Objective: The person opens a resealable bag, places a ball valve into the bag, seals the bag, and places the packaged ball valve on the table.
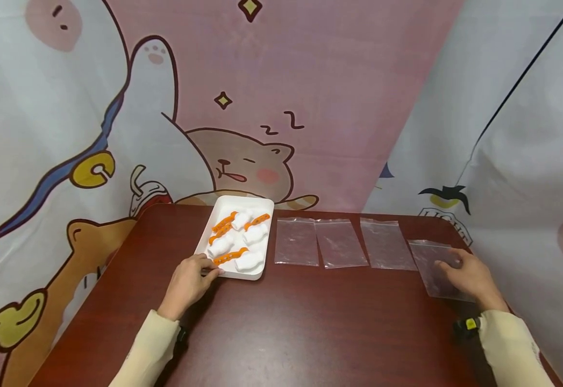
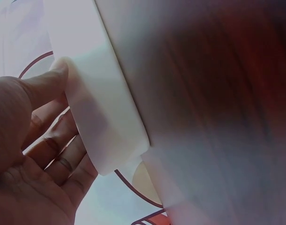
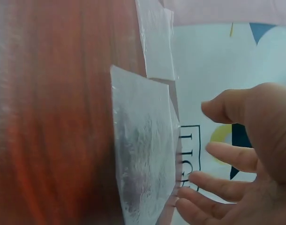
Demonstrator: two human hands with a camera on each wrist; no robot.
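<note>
At the near left corner of a shallow white tray (image 1: 258, 272), my left hand (image 1: 187, 283) pinches the rim. In the left wrist view the thumb (image 2: 49, 84) is on one side of the tray (image 2: 110, 117) and the other fingers are partly behind it. Several white rounded clumps (image 1: 248, 260) and orange strips with holes (image 1: 230, 256) lie in the tray. Over the rightmost clear zip bag (image 1: 431, 269) hovers my right hand (image 1: 470, 277), fingers apart. The right wrist view shows that bag (image 3: 145, 140) flat on the table, with the hand (image 3: 241, 164) holding nothing.
Beside the tray, three more clear zip bags lie in a row: one bag (image 1: 296, 242) nearest the tray, a second bag (image 1: 341, 244), and a third bag (image 1: 387, 244). All rest on a dark red-brown table (image 1: 320, 328). A printed cartoon curtain (image 1: 339, 107) hangs behind the table.
</note>
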